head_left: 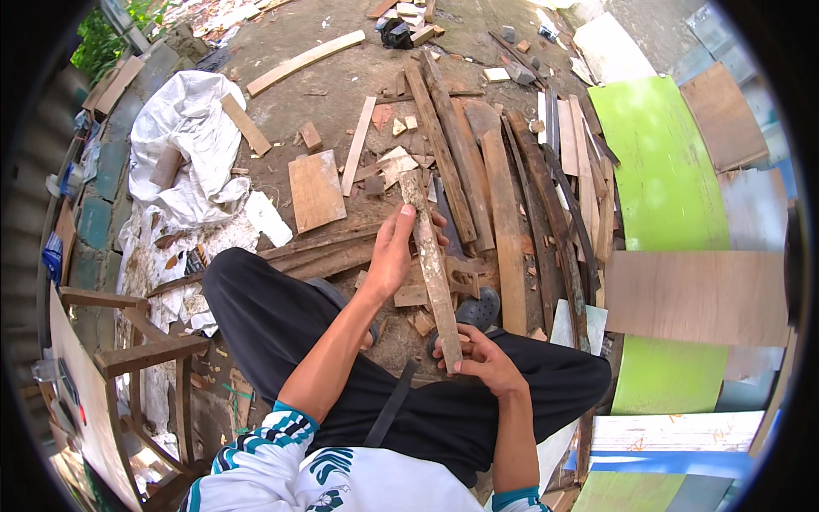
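A rough wooden stick [432, 264], flecked with whitish patches, slants between my two hands in front of my lap. My left hand [397, 247] is wrapped round its upper part, with the thumb along the top and fingertips showing on the far side. Its lower end is gripped by my right hand [485, 360], thumb on the near face and fingers beneath. Just past the stick's far end lies a pale broken scrap of wood [397, 164]. Behind the stick, small wood blocks [412, 295] lie on the ground between my feet.
Long weathered planks [505, 230] lie right of centre. A square board [316, 191] and a white sack [179, 128] are at the left. Green panels [665, 162] and a brown board [695, 299] line the right. A wooden frame [153, 354] stands beside my left knee.
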Action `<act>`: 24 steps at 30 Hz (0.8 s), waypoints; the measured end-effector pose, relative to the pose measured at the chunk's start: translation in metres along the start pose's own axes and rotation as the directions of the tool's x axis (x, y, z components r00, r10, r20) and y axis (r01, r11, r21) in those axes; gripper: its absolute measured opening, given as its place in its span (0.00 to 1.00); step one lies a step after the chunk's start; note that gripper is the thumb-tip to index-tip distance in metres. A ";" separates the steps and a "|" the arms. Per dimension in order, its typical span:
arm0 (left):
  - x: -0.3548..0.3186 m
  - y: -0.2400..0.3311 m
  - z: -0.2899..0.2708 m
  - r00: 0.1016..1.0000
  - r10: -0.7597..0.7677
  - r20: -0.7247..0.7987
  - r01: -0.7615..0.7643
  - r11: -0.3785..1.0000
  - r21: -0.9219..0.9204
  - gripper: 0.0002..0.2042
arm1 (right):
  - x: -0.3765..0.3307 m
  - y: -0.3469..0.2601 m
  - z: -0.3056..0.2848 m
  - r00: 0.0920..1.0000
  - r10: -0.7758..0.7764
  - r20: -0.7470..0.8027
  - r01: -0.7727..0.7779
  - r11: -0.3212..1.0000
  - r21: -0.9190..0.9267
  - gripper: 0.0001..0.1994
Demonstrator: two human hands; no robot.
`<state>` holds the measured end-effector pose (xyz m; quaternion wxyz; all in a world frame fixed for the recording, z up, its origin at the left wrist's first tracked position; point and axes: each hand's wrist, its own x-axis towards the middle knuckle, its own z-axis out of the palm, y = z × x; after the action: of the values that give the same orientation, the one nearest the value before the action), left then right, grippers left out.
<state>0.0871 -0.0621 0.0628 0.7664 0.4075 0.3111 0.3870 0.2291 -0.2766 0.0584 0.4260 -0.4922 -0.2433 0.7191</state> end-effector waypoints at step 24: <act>0.005 -0.093 -0.109 0.746 -0.242 -0.620 0.260 0.964 -0.062 0.21 | 0.042 0.032 0.048 0.972 0.233 -0.003 -0.184 0.760 -0.624 0.30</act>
<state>0.0350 -0.0504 -0.0701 0.6597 0.2220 0.6036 0.3888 0.1668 -0.2540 0.0312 0.1484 -0.6014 -0.4252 0.6600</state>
